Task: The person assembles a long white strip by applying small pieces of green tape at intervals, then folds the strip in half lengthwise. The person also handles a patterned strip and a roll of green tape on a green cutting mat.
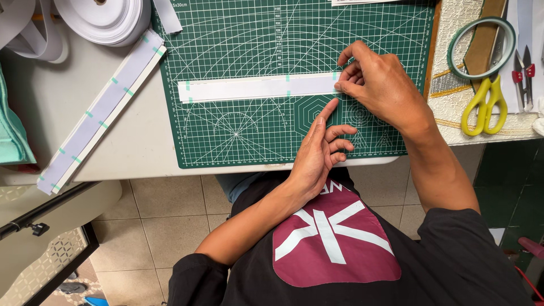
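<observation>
Head view: right hand pinches white strip; left hand points.

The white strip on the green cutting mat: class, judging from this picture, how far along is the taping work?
Done: a finished pile of strips with green tape marks lies off the mat. In hand: the white strip already carries several tape marks; the right hand presses its end, and the left hand points beside it. Left: a white roll waits.
</observation>
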A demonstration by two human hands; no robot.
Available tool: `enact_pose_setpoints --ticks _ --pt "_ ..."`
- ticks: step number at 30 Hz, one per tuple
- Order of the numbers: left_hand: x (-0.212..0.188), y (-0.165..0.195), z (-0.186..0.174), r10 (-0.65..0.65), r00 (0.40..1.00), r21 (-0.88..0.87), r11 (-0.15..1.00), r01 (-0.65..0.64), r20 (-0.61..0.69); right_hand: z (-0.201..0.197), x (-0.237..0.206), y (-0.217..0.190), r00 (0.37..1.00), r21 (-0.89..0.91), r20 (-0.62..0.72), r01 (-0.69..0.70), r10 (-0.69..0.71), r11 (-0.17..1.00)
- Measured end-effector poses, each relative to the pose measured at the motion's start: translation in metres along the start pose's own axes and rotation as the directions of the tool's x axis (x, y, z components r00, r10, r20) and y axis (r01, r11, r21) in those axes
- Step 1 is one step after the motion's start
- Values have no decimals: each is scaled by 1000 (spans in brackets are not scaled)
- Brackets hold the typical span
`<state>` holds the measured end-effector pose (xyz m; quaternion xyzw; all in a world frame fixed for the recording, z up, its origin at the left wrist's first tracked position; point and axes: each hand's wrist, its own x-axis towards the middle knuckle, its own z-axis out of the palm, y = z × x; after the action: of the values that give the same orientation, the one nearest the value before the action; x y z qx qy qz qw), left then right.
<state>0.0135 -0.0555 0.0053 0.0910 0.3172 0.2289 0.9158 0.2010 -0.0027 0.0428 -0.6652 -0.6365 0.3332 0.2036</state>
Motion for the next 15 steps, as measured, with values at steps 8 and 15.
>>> enact_pose_setpoints --ticks 8,15 --pt "-1 1 0 5 1000 51 999 -6 27 2 -2 6 998 -18 -8 55 -55 998" --pt "0 1 -1 7 1000 48 999 -8 22 2 0 5 999 10 2 44 -44 999"
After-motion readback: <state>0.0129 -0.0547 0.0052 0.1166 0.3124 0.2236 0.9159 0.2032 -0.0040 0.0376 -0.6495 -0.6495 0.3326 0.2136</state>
